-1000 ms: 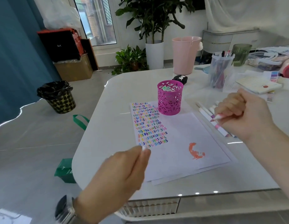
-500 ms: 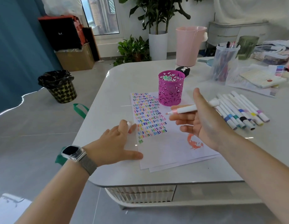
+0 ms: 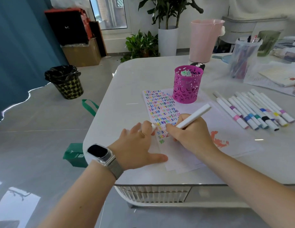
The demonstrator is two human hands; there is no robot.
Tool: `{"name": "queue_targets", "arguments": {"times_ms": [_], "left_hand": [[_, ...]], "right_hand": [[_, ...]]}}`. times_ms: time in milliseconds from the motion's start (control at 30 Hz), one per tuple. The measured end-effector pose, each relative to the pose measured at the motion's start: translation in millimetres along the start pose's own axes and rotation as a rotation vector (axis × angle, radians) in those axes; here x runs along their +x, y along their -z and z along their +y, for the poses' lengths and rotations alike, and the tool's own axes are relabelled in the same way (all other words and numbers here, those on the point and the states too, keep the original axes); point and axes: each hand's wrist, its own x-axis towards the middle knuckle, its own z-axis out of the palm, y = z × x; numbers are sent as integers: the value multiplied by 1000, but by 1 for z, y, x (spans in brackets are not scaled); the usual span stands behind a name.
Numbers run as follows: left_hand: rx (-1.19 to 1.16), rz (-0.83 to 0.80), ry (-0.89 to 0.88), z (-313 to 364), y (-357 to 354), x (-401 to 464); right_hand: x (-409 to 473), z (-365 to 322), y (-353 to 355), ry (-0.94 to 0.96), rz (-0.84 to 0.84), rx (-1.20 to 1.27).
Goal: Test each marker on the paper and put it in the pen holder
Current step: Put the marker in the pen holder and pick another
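Note:
My right hand (image 3: 191,134) grips a white marker (image 3: 195,117) like a pen, its tip down on the white paper (image 3: 179,152) among rows of coloured squiggles. My left hand (image 3: 136,148) lies flat on the paper's left edge and pinches the marker's white cap (image 3: 153,126) between two fingers. The magenta cut-out pen holder (image 3: 187,86) stands on the far end of the paper with a couple of markers inside. Several capped white markers (image 3: 253,111) lie in a row on the table to the right.
A clear cup of pens (image 3: 242,60), papers in plastic (image 3: 275,76) and a pink bin (image 3: 204,40) stand at the back right. The white table's rounded edge (image 3: 100,122) lies to the left, with a black-bagged waste bin (image 3: 66,81) on the floor beyond it.
My right hand brought the uncapped marker down from mid-air and set its tip on the paper. My left hand, holding the cap, settled flat on the paper's edge.

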Motion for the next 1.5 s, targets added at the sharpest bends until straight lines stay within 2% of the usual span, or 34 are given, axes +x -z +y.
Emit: {"name": "queue_targets", "arguments": {"times_ms": [600, 1100, 1200, 1267, 1367, 1433, 1500], "left_hand": [[-14, -38, 25, 3, 1, 1], [-41, -48, 38, 3, 1, 1], [-47, -48, 28, 3, 2, 1], [-48, -47, 18, 2, 3, 1], [-123, -20, 15, -2, 5, 0], [-214, 21, 12, -5, 6, 0], [-237, 85, -13, -6, 7, 0]], "right_hand": [[3, 6, -5, 111, -38, -194], [4, 6, -5, 129, -47, -197], [3, 4, -3, 123, -90, -206], [2, -1, -2, 54, -25, -54], [8, -16, 10, -265, 218, 566], [13, -28, 27, -423, 253, 882], [14, -38, 43, -467, 203, 963]]}}
